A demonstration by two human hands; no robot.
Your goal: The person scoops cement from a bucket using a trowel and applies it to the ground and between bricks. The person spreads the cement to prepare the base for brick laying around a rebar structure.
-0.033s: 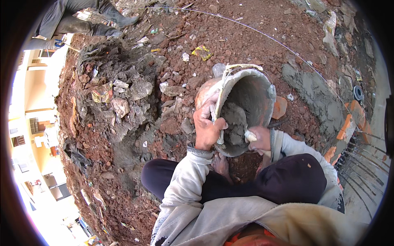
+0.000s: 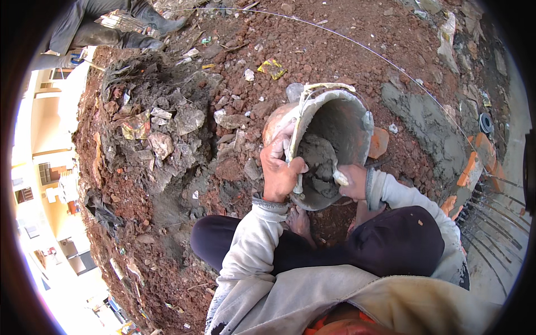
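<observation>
A bucket (image 2: 353,124) caked in grey mortar lies tilted in front of me, its mouth turned toward me. My left hand (image 2: 281,170) is closed on the bucket's left rim, with the thumb over the edge. In my right hand (image 2: 354,182) is the pale handle of a trowel (image 2: 340,177). Its mortar-coated blade reaches into the bucket and is hard to tell from the wet grey mortar (image 2: 321,187) there. A light-coloured bucket handle (image 2: 329,86) lies along the upper rim. My bare foot (image 2: 299,222) rests just below the bucket.
Reddish soil and rubble surround me, with a heap of grey debris (image 2: 162,120) at left. Wet mortar (image 2: 427,125) is spread at right, near broken bricks (image 2: 472,170) and steel bars (image 2: 497,223). A thin line (image 2: 357,46) crosses the ground. Another person's legs (image 2: 111,30) show at upper left.
The view has shifted very slightly. The trowel and the mortar by it have moved a little inside the bucket; both hands keep their hold.
</observation>
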